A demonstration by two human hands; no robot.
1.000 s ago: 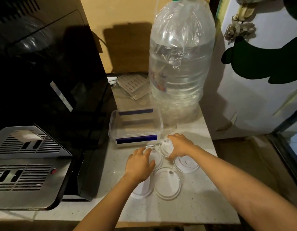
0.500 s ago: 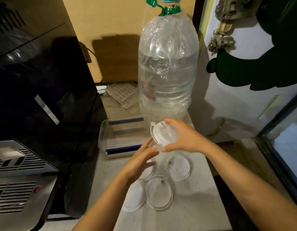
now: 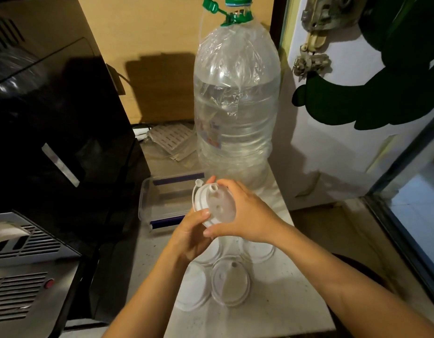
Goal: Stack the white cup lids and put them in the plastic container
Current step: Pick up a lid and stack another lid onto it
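1. I see both hands, left (image 3: 191, 236) and right (image 3: 245, 215), pinching one lid (image 3: 214, 206) above the counter (image 3: 272, 311).
2. Tub (image 3: 147, 206) sits behind, just left; contents unclear.
3. More lids (image 3: 229, 284) lie below, near the front edge.

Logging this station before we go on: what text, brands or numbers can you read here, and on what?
No text here is readable.
Water bottle: its coloured label is too blurred to read.
Lid held in both hands: no print visible.
Container: blue strips only, no writing visible.
Black machine: a plain silver strip, no legible mark.
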